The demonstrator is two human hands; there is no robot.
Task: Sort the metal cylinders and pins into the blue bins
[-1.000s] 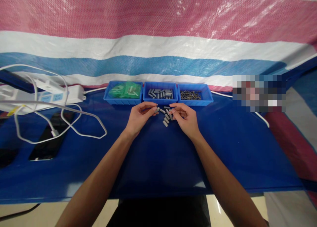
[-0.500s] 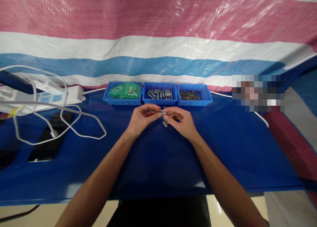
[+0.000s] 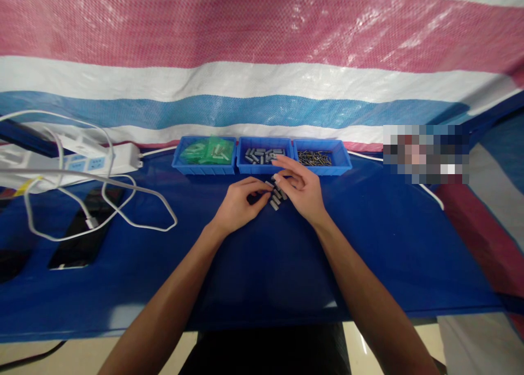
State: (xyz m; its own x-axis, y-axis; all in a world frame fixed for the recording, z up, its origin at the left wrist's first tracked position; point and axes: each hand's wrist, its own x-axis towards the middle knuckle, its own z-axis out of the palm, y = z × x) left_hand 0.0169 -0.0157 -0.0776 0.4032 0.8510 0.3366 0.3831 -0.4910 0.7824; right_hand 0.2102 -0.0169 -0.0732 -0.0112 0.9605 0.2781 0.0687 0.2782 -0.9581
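Observation:
Several small grey metal cylinders lie in a little group on the blue table, between my two hands. On the left of them, my left hand is closed in a pinch, with a small grey metal cylinder at its fingertips, mostly hidden. My right hand has its thumb and fingers apart, above the group's right side. Its fingertips reach over the front rim of the middle blue bin, which holds more cylinders.
A left blue bin contains green plastic bags of small parts; a right blue bin holds thin screw-like pieces. White cables, a power strip and a black phone occupy the left. Striped sheeting hangs behind.
My right hand has come away from the left, its fingers spreading and rising toward the middle bin. My left hand stays nearly in place, slightly lower, and more of the loose cylinders show.

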